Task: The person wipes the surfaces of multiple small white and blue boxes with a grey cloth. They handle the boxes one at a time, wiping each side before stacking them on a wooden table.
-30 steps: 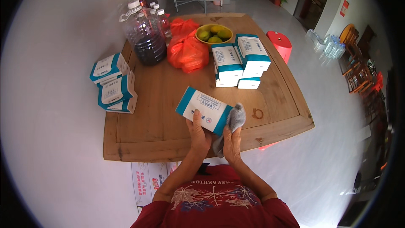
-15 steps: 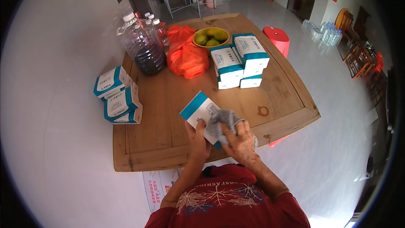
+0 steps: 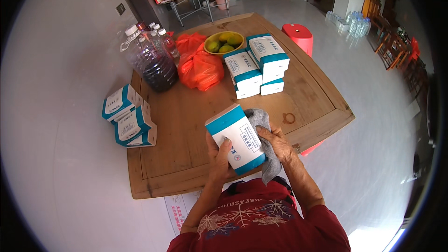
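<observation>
Head view. A white and teal box (image 3: 237, 138) is held above the near edge of the wooden table (image 3: 182, 112), its long axis running from upper left to lower right. The left hand (image 3: 219, 156) grips the box's left side, fingers curled around it with the thumb on its face. The right hand (image 3: 276, 142) presses a grey cloth (image 3: 261, 133) against the box's right side, fingers closed on the cloth. Both hands touch the box, one on each long side. Beyond the box lies a stack of similar boxes (image 3: 256, 65); left of it, another pile (image 3: 128, 116).

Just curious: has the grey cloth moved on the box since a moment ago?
Yes. The grey cloth has gone from the box's end near the table's front edge to its right side.
</observation>
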